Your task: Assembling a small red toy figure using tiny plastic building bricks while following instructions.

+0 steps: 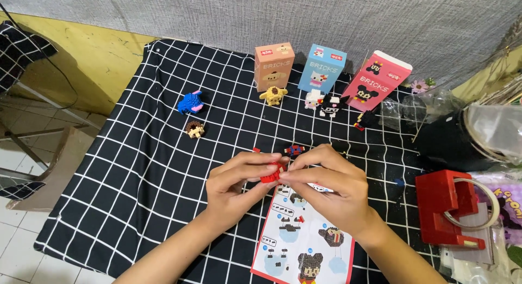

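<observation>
Both my hands meet at the middle of the black checked tablecloth (136, 170). My left hand (236, 189) pinches a small red brick piece (271, 175) between thumb and fingers. My right hand (331, 189) closes on the same red piece from the right, fingertips touching it. Under my right hand lies a printed instruction sheet (304, 240) with pictures of a brick figure. A tiny red brick (255, 150) and a small blue-and-red brick cluster (294, 150) lie just beyond my fingers.
Three upright boxes, orange (274, 65), blue (322, 67) and pink (376, 81), stand at the back. Small brick figures sit around: blue (190, 103), brown (194, 129), yellow (273, 95), white (314, 99), black-and-white (330, 106). A red tape dispenser (448, 208) stands at the right.
</observation>
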